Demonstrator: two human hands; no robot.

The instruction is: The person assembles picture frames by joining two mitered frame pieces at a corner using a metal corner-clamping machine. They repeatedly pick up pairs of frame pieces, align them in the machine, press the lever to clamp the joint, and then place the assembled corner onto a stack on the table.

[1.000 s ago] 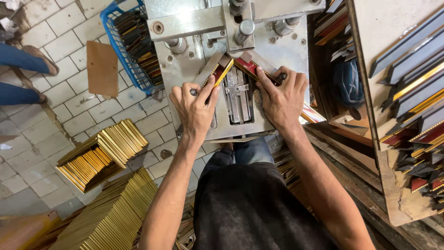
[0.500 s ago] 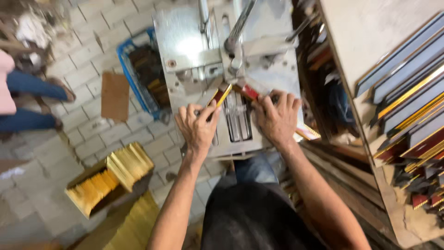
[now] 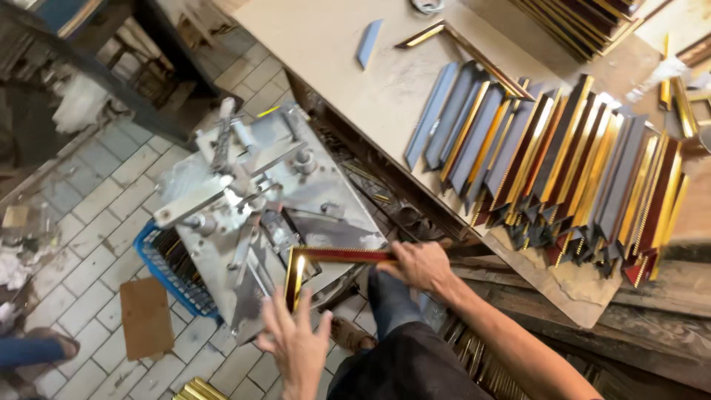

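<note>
Lifted off the metal joining machine (image 3: 252, 215), the joined frame corner (image 3: 326, 259) is gripped by the right hand (image 3: 418, 267); its long arm points right, its short arm toward the open, empty left hand (image 3: 296, 341).

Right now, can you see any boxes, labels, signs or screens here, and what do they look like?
No labels, signs or screens show.
Blue plastic crate: on the tiled floor beside the grey metal machine, rectangular, open lattice walls.
Flat brown cardboard piece: on the floor beside the crate, rectangular, plain.
</note>
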